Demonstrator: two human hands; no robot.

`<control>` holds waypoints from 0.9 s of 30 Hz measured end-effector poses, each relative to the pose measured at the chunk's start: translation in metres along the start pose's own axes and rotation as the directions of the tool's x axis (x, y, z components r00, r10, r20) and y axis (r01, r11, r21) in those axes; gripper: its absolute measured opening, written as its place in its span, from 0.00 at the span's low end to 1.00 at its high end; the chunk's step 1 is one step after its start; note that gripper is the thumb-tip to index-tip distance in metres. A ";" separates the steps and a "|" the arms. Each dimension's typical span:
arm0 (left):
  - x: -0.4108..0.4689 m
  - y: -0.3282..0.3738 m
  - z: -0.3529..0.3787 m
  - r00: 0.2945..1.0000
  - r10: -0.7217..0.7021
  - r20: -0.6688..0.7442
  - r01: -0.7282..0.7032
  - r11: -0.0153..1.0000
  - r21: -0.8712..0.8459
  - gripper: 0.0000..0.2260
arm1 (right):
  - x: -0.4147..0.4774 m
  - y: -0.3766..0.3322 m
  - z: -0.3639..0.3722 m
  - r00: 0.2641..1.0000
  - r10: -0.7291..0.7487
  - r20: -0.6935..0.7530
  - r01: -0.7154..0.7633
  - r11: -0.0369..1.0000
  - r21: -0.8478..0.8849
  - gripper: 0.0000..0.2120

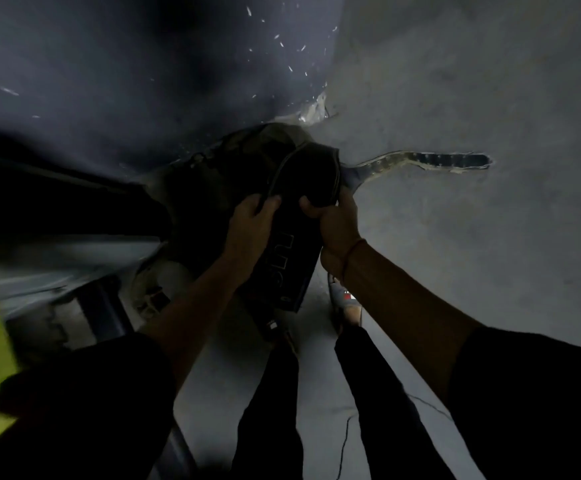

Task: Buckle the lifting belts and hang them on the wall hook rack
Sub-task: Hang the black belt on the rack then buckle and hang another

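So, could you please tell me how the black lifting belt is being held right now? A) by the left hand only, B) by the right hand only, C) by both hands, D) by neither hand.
C: the left hand and the right hand each have a grip on the upper part of the black lifting belt.

Dim, underexposed — motion blur, wide-angle edge warp.

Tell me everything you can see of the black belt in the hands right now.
The black belt is wide and dark, fabric-like, with pale lettering on its face. It is held up against the wall, its upper end folded over; the lower end hangs free. The left hand and right hand both grip its upper part. No buckle or hook is discernible in the dim light.
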State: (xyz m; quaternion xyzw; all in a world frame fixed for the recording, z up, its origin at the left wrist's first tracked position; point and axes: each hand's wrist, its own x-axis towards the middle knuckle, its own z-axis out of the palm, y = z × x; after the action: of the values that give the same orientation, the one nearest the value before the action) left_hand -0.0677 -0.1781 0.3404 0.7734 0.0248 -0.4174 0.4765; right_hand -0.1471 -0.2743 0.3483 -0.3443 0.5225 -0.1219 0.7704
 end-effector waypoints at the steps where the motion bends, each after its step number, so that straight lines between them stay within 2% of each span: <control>1: -0.014 0.018 -0.006 1.000 0.020 0.002 -0.020 1.000 0.000 0.09 | -0.021 -0.008 0.005 1.000 -0.013 0.012 0.013 1.000 0.007 0.28; 4: -0.053 0.074 -0.020 0.997 0.056 0.050 -0.055 0.998 -0.021 0.12 | -0.081 -0.036 0.019 0.998 -0.052 0.047 0.050 0.998 0.044 0.27; 8: -0.101 0.143 -0.038 0.985 0.095 0.143 -0.072 0.984 -0.160 0.10 | -0.145 -0.082 0.028 0.975 -0.154 0.158 0.160 0.987 -0.022 0.23; 11: -0.141 0.180 -0.048 0.978 0.172 0.115 -0.140 0.959 -0.246 0.04 | -0.184 -0.113 0.031 0.951 -0.179 0.252 0.200 0.978 -0.057 0.19; 13: -0.169 0.211 -0.049 0.966 0.241 0.096 -0.207 0.940 -0.272 0.05 | -0.206 -0.140 0.036 0.945 -0.203 0.258 0.215 0.977 -0.018 0.16; 15: -0.195 0.242 -0.052 0.950 0.305 0.065 -0.268 0.905 -0.331 0.06 | -0.225 -0.175 0.046 0.934 -0.255 0.250 0.281 0.957 -0.072 0.18; 18: -0.232 0.298 -0.057 0.924 0.383 -0.025 -0.354 0.827 -0.437 0.14 | -0.246 -0.243 0.065 0.895 -0.334 0.295 0.386 0.913 -0.136 0.24; 20: -0.260 0.327 -0.055 0.894 0.443 -0.073 -0.424 0.780 -0.461 0.08 | -0.263 -0.288 0.074 0.853 -0.369 0.370 0.443 0.885 -0.140 0.27; 22: -0.291 0.352 -0.050 0.848 0.525 -0.067 -0.491 0.733 -0.471 0.08 | -0.283 -0.326 0.079 0.796 -0.402 0.453 0.519 0.838 -0.168 0.29; 25: -0.323 0.382 -0.049 0.815 0.554 -0.171 -0.572 0.720 -0.394 0.03 | -0.314 -0.367 0.087 0.652 -0.487 0.582 0.641 0.763 -0.080 0.20; 27: -0.337 0.399 -0.054 0.858 0.462 -0.223 -0.513 0.766 -0.388 0.15 | -0.333 -0.388 0.093 0.574 -0.546 0.611 0.687 0.726 0.003 0.13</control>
State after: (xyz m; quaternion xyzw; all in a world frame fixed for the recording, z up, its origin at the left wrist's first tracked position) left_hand -0.0798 -0.2331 0.8623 0.6496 -0.0576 -0.2180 0.7260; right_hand -0.1387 -0.3385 0.8642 -0.6133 0.1218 -0.2123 0.7510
